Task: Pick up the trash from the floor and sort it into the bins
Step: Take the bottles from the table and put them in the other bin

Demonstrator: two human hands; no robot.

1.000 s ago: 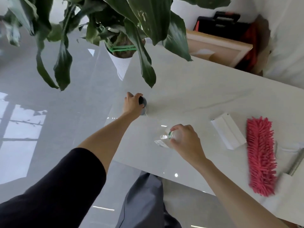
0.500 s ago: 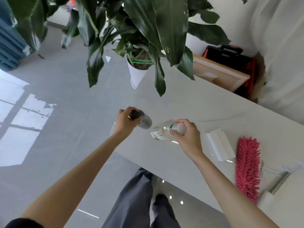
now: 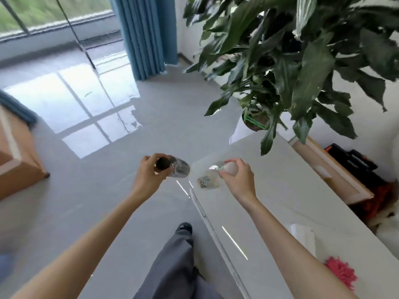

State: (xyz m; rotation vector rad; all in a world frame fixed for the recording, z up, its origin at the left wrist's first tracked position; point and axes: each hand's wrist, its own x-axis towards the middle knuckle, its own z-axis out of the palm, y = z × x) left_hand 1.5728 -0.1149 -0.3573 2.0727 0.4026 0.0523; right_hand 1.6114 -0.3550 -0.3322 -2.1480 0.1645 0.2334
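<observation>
left hand (image 3: 149,175): fingers wrapped round neck of dark-capped bottle (image 3: 180,168), mid-air over floor (image 3: 97,190) | right hand (image 3: 237,180): fingers curled on cap end of labelled bottle (image 3: 208,180), just right, above slab (image 3: 280,190) edge | both clear plastic, likely empty: light, thin-walled, crushable, slick; neck grip suits | bins not in view

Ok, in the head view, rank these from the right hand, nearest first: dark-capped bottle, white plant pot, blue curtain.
1. The dark-capped bottle, just left of the right hand.
2. The white plant pot, ahead on the floor.
3. The blue curtain, far ahead-left.
</observation>
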